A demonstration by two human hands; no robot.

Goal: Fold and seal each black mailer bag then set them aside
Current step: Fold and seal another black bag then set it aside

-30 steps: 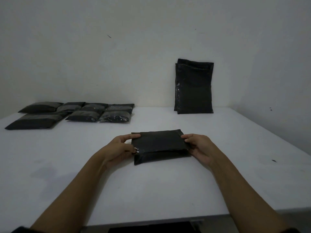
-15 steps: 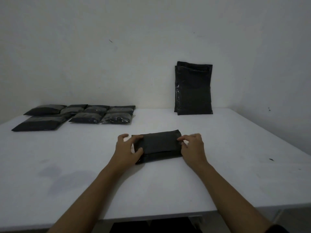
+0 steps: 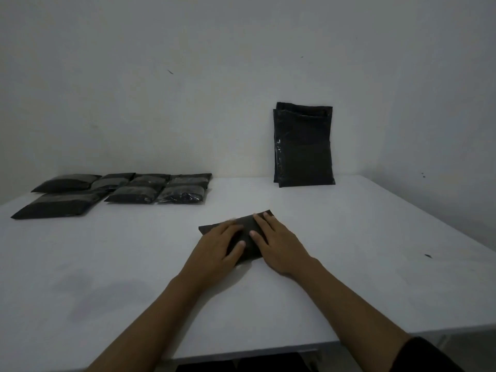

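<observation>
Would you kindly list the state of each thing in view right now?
Mailer bag: folded, flat on the table, pressed under both hands.
Left hand: flat on the bag.
Right hand: flat on the bag.
Finished bags: folded, lying at far left.
Unfolded bags: upright against the wall.

Both bare forearms reach forward from the near edge and angle in toward each other. The left hand (image 3: 214, 247) lies palm down, fingers straight and slightly spread. The right hand (image 3: 279, 242) lies flat just beside it, fingers pointing far and left, thumbs nearly touching.
</observation>
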